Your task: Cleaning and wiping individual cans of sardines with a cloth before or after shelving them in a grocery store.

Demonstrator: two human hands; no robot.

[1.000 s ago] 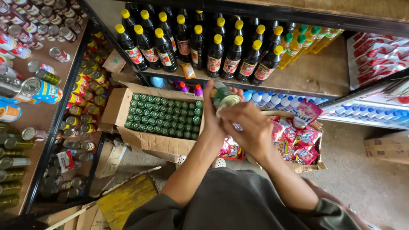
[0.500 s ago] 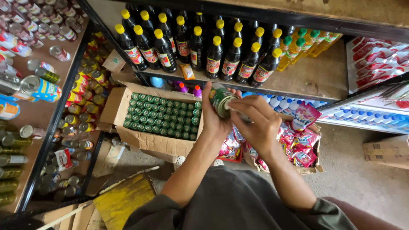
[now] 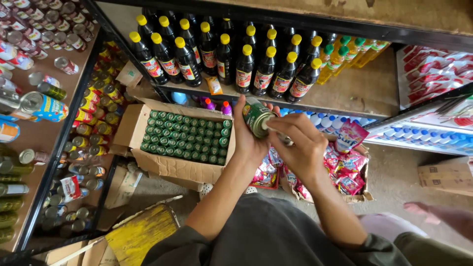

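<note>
My left hand (image 3: 248, 136) grips a small green can (image 3: 257, 118), held tilted with its metal end facing me. My right hand (image 3: 298, 148) is right beside it, fingertips pinched at the can's end; whether it holds a small tool is unclear. Both hands hover above an open cardboard box (image 3: 170, 165) packed with several green-capped bottles, which sits on the floor below the shelves. Dark sauce bottles with yellow caps (image 3: 221, 56) stand in rows on the shelf just beyond the hands.
Tins and cans (image 3: 42, 106) fill the shelving at the left. Red sachet packs (image 3: 345, 167) sit in a box at the right. Bottles with green caps (image 3: 340, 54), a yellow wooden board (image 3: 140, 234) and a cardboard carton (image 3: 446, 175) are also nearby.
The can has tipped so its metal end now faces me, and my right hand has shifted from covering the can to pinching at its end.
</note>
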